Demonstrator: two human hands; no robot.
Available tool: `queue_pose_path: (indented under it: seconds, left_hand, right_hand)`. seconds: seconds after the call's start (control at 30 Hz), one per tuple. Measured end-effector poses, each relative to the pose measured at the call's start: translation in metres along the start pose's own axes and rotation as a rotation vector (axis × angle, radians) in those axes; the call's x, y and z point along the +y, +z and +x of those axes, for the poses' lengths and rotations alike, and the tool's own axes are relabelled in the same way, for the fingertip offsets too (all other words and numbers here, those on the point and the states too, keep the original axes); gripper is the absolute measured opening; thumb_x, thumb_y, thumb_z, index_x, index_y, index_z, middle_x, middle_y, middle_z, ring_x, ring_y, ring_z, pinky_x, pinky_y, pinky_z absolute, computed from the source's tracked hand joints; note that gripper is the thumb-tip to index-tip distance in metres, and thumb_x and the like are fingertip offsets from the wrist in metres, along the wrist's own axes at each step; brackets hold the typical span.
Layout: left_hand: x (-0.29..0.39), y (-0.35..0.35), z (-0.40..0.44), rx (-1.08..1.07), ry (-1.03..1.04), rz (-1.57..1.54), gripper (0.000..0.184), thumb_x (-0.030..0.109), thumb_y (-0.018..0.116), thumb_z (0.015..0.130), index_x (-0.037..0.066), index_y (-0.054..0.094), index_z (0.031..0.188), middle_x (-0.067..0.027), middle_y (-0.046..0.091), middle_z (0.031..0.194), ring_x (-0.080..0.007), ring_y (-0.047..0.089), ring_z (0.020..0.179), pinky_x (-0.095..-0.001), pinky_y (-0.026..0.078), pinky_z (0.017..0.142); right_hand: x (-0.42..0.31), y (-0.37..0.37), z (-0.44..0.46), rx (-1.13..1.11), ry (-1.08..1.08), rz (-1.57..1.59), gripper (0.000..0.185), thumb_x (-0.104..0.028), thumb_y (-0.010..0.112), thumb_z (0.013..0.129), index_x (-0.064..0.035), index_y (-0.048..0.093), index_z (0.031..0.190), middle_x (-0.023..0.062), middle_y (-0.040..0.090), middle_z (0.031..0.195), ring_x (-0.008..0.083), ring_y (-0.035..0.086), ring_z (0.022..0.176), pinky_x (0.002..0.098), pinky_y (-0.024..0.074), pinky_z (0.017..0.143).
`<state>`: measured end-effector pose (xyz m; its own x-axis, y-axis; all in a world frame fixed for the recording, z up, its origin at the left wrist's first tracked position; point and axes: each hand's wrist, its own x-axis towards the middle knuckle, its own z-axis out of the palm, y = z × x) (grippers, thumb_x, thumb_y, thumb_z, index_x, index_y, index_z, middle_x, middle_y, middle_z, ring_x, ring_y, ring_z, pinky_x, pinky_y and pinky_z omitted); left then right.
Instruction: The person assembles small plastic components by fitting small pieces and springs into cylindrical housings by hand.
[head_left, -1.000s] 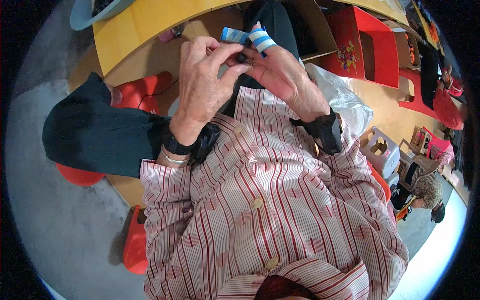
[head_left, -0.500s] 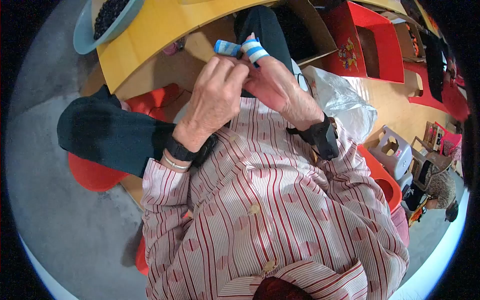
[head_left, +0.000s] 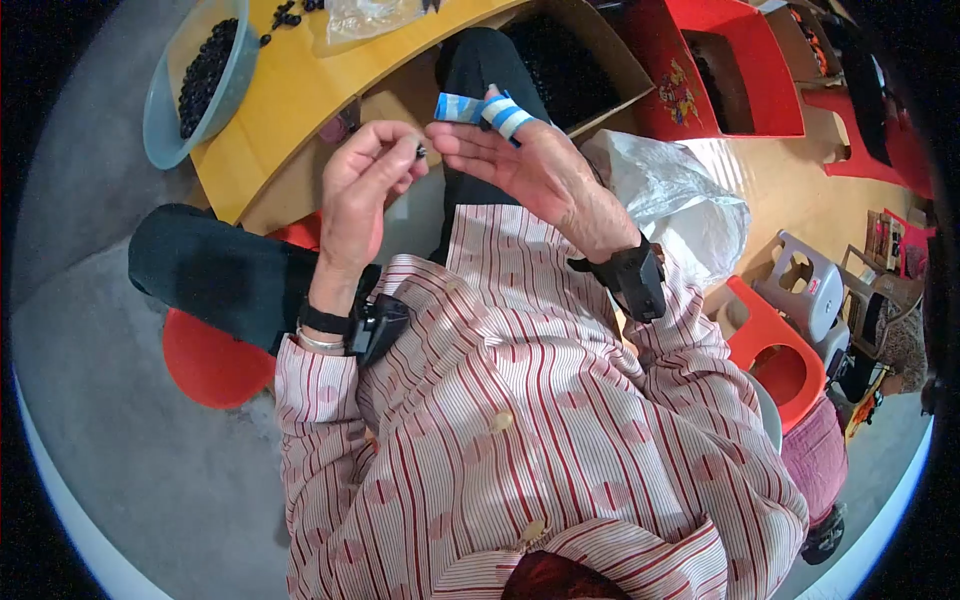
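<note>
My left hand (head_left: pixel 362 190) is closed in a pinch on a small black piece (head_left: pixel 420 152), whose exact kind is too small to make out. Just to its right, my right hand (head_left: pixel 535 170) lies palm up with the fingers stretched out, and nothing shows on the palm. Blue-and-white striped tape (head_left: pixel 507 117) wraps its thumb and one finger. Beyond my left hand, a pale blue basin (head_left: pixel 157 135) full of small black pieces (head_left: pixel 207 78) stands at the end of the yellow table (head_left: pixel 285 95).
A clear plastic bag (head_left: pixel 375 18) and a few loose black pieces (head_left: pixel 286 16) lie on the table. Right of my knee are a cardboard box (head_left: pixel 625 85) with black contents, a red box (head_left: pixel 770 90) and a plastic bag (head_left: pixel 690 205). Stools (head_left: pixel 805 285) and another person stand further right.
My hands were together and have drawn apart; the left has moved left and now shows a black piece in its pinch. The right palm has opened to view. More of the table shows.
</note>
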<state>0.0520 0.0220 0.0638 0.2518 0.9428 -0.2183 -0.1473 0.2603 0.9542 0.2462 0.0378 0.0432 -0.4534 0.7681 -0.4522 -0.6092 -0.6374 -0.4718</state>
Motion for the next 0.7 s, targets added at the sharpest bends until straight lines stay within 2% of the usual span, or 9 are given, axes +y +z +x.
queue_pose_path:
  seconds: [0.03, 0.1, 0.2, 0.23, 0.37, 0.47, 0.57, 0.67, 0.7]
  left_hand:
    - [0.003, 0.004, 0.001, 0.042, -0.016, -0.044, 0.018, 0.017, 0.054, 0.093, 0.0, 0.056, 0.099, -0.0035, 0.056, 0.084, -0.0083, 0.049, 0.076, -0.0217, 0.035, 0.066]
    - [0.006, 0.007, 0.003, 0.02, -0.061, -0.124, 0.02, 0.019, 0.055, 0.092, 0.0, 0.056, 0.1, -0.004, 0.056, 0.084, -0.009, 0.048, 0.074, -0.0224, 0.035, 0.066]
    - [0.011, 0.005, 0.01, -0.036, -0.118, -0.221, 0.021, 0.019, 0.055, 0.092, 0.0, 0.055, 0.101, -0.0055, 0.055, 0.085, -0.0098, 0.046, 0.073, -0.0229, 0.035, 0.065]
    - [0.016, 0.001, 0.009, -0.055, -0.151, -0.257, 0.021, 0.018, 0.055, 0.092, 0.0, 0.054, 0.102, -0.0061, 0.055, 0.085, -0.01, 0.046, 0.072, -0.023, 0.035, 0.065]
    - [0.025, 0.004, 0.012, -0.095, -0.254, -0.343, 0.022, 0.016, 0.055, 0.091, -0.001, 0.053, 0.104, -0.0087, 0.055, 0.088, -0.0102, 0.046, 0.071, -0.022, 0.037, 0.064]
    - [0.029, 0.008, 0.017, -0.101, -0.313, -0.381, 0.021, 0.016, 0.055, 0.091, -0.001, 0.053, 0.104, -0.0097, 0.055, 0.089, -0.0102, 0.047, 0.071, -0.0211, 0.038, 0.063]
    - [0.032, 0.009, 0.019, -0.099, -0.354, -0.382, 0.02, 0.015, 0.054, 0.092, -0.001, 0.053, 0.104, -0.0102, 0.057, 0.091, -0.0104, 0.048, 0.071, -0.0206, 0.04, 0.064]
    - [0.032, 0.008, 0.021, -0.084, -0.355, -0.368, 0.019, 0.015, 0.055, 0.092, 0.0, 0.055, 0.104, -0.0093, 0.059, 0.091, -0.0098, 0.05, 0.071, -0.0201, 0.04, 0.064]
    - [0.031, 0.009, 0.021, -0.064, -0.353, -0.364, 0.018, 0.015, 0.056, 0.092, 0.001, 0.057, 0.103, -0.0083, 0.06, 0.09, -0.009, 0.052, 0.071, -0.0195, 0.041, 0.064]
  right_hand:
    - [-0.004, 0.0, -0.001, 0.027, -0.012, -0.008, 0.046, -0.033, 0.045, 0.098, 0.006, 0.05, 0.122, 0.0193, 0.059, 0.116, 0.0233, 0.058, 0.106, 0.0341, 0.0477, 0.093]
    - [-0.006, 0.0, -0.002, 0.077, -0.022, -0.022, 0.04, -0.028, 0.048, 0.097, 0.0046, 0.052, 0.12, 0.0175, 0.061, 0.114, 0.02, 0.06, 0.1, 0.0316, 0.0512, 0.087]
    - [-0.012, -0.011, 0.002, 0.053, -0.1, -0.171, 0.031, -0.027, 0.051, 0.095, -0.0003, 0.059, 0.109, 0.0096, 0.064, 0.101, 0.014, 0.059, 0.092, 0.0303, 0.051, 0.079]
    - [-0.014, -0.005, 0.001, 0.066, -0.104, -0.232, 0.029, -0.026, 0.053, 0.095, -0.0035, 0.061, 0.111, 0.0059, 0.065, 0.1, 0.0117, 0.058, 0.089, 0.0265, 0.0494, 0.076]
    - [-0.027, -0.002, -0.003, -0.015, -0.177, -0.51, 0.032, -0.024, 0.055, 0.093, -0.0063, 0.059, 0.12, 0.0043, 0.065, 0.103, 0.011, 0.058, 0.093, 0.0266, 0.0482, 0.079]
    - [-0.031, 0.001, -0.007, -0.018, -0.253, -0.543, 0.033, -0.024, 0.057, 0.092, -0.0064, 0.058, 0.12, 0.005, 0.064, 0.105, 0.0124, 0.058, 0.095, 0.0258, 0.0474, 0.08]
    - [-0.034, 0.001, -0.007, 0.001, -0.243, -0.472, 0.034, -0.017, 0.059, 0.09, -0.0057, 0.057, 0.122, 0.0058, 0.064, 0.106, 0.0128, 0.059, 0.097, 0.0253, 0.0467, 0.082]
    - [-0.031, 0.005, -0.006, -0.045, -0.4, -0.553, 0.037, -0.018, 0.067, 0.086, -0.005, 0.058, 0.119, 0.0023, 0.065, 0.096, 0.0066, 0.057, 0.084, 0.0213, 0.046, 0.078]
    - [-0.03, 0.005, -0.004, -0.076, -0.406, -0.56, 0.038, -0.01, 0.068, 0.084, -0.0064, 0.058, 0.12, 0.0, 0.064, 0.096, 0.006, 0.056, 0.083, 0.0202, 0.0445, 0.079]
